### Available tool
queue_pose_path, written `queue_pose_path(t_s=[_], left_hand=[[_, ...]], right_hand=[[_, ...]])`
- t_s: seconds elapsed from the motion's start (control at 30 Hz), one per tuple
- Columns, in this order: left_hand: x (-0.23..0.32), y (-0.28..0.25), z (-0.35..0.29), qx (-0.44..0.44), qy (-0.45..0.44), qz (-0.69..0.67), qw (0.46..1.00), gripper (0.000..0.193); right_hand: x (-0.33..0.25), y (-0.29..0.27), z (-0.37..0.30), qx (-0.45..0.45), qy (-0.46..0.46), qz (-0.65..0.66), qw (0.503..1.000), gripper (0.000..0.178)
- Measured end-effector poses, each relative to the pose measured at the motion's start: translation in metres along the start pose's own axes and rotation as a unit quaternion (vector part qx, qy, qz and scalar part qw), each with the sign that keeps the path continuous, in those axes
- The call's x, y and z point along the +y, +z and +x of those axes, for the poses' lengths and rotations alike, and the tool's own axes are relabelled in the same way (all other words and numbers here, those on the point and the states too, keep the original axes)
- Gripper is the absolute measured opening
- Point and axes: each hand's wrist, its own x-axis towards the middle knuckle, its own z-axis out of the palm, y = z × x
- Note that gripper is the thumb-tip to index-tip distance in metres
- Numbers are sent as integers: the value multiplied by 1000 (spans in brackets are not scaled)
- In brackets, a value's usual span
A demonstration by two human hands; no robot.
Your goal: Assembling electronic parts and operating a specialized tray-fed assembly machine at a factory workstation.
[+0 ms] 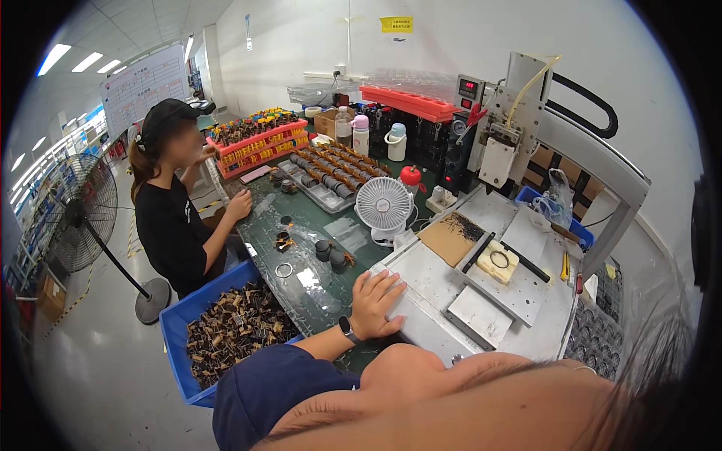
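Note:
My left hand (376, 304) rests with its fingers spread on the corner of a pale metal machine base (421, 308), holding nothing. A dark watch (348, 329) is on that wrist. My right hand is out of the picture. To the right of the left hand, a metal fixture plate (519, 297) carries a cream block (496, 263) with a dark ring (499, 259) on it. Beyond the hand, several dark grey cylindrical parts (323, 249) stand on the green table (301, 282). A thin silvery ring (283, 270) lies near them.
A small white fan (384, 203) stands beside the machine, whose press head (500, 154) rises at the back. A blue bin (177, 331) of small brown parts sits left. Across the table a person in black (169, 218) works near red racks (263, 146). A tray (331, 199) holds rows of parts.

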Motion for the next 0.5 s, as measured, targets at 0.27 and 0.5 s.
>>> queue_pose_path(t_s=[0.27, 0.5], left_hand=[[2, -1, 0, 6, -4, -6, 1000, 60], [2, 0, 2, -3, 2, -2, 1000, 59]], right_hand=[[-2, -3, 4, -38, 14, -19, 999, 65], [-3, -9, 5, -73, 23, -42, 996, 65]])
